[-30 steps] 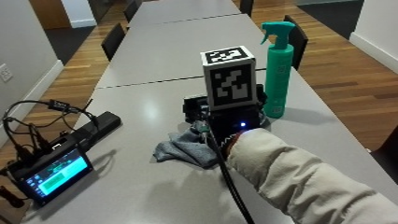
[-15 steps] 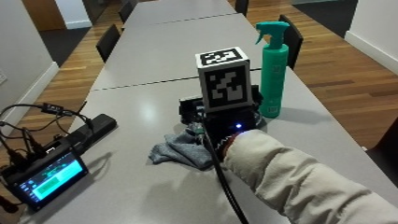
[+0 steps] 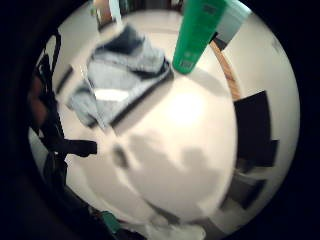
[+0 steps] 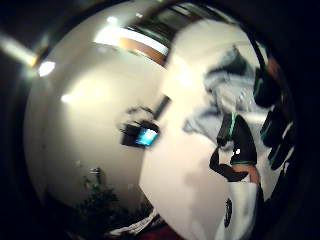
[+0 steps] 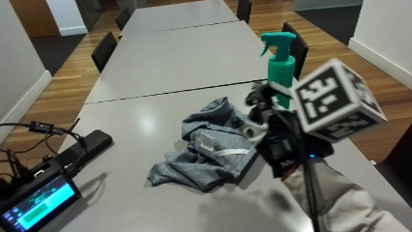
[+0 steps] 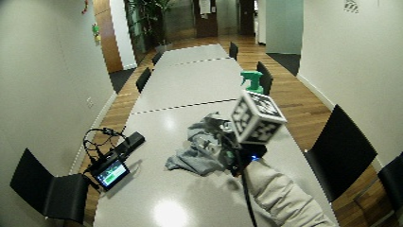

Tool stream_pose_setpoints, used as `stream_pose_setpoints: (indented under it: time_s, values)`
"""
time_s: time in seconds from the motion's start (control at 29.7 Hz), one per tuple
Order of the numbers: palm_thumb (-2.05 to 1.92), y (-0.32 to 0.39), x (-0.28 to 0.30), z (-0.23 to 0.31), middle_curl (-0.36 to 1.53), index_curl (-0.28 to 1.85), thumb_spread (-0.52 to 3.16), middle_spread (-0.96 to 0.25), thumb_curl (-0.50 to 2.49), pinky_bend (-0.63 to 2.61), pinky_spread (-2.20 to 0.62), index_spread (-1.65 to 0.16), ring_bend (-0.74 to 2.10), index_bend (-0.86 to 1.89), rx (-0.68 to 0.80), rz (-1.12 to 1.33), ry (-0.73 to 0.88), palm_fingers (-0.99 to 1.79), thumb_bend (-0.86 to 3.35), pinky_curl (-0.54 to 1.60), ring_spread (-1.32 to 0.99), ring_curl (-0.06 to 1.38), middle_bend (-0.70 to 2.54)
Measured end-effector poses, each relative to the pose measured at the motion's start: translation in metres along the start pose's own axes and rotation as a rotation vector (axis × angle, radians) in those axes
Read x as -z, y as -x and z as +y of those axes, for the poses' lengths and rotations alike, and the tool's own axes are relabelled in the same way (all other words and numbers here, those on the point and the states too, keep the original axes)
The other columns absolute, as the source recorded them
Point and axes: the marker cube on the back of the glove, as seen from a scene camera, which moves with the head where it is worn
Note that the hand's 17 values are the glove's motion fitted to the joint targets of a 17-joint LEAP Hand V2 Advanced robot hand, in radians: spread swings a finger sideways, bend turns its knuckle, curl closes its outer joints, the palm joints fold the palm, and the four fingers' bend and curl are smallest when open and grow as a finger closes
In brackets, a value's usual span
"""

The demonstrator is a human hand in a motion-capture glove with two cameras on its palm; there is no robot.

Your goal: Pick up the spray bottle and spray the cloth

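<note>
A: Where's the bottle (image 5: 281, 67)?
B: Upright on the table (image 5: 174, 58), far right, just beyond the cloth (image 5: 209, 145), untouched

A: And the hand (image 5: 273, 128)?
B: Raised above the table near the cloth's right edge, between cloth and bottle, holding nothing. Whether its fingers are spread or curled I can't tell

A: Why there?
B: Probably lining up a reach; the bottle's body faces the palm

A: Anything else?
B: A screen device (image 5: 38, 205) at the near left

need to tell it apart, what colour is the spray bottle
Green; the spray bottle shows best in the outside view.
</note>
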Motion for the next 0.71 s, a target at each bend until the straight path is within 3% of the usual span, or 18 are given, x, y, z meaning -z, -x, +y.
stream_pose_setpoints:
  time_s: [0.1,0.2,0.3,0.44,0.54,0.71]
  values:
    - [0.91,-0.039,0.028,0.0,0.42,0.39,0.8,-0.13,0.47,1.08,-0.2,-0.23,0.91,0.12,-0.02,-0.258,-0.202,0.86,0.24,0.53,-0.17,0.49,0.64]
    - [0.93,-0.089,0.035,-0.016,0.43,0.42,0.85,-0.12,0.48,0.86,-0.21,-0.26,0.78,0.19,-0.08,-0.35,-0.258,0.56,0.24,0.5,-0.15,0.48,0.61]
    - [0.93,-0.128,0.028,-0.023,0.44,0.48,0.86,-0.06,0.48,0.55,-0.1,-0.3,0.56,0.3,-0.171,-0.416,-0.225,-0.08,0.21,0.48,-0.12,0.46,0.63]
    - [0.94,-0.162,0.012,-0.018,0.4,0.4,0.84,-0.02,0.49,0.42,-0.04,-0.33,0.46,0.18,-0.253,-0.481,-0.165,-0.03,0.16,0.35,-0.1,0.35,0.58]
    - [0.94,-0.173,0.003,-0.008,0.39,0.3,0.82,-0.01,0.49,0.46,0.01,-0.34,0.6,0.01,-0.285,-0.553,-0.157,0.25,0.13,0.3,-0.09,0.33,0.57]
    - [1.02,-0.168,0.009,-0.004,0.4,0.29,0.82,-0.06,0.51,0.37,0.02,-0.33,0.68,0.18,-0.296,-0.628,-0.226,0.65,0.13,0.26,-0.11,0.33,0.62]
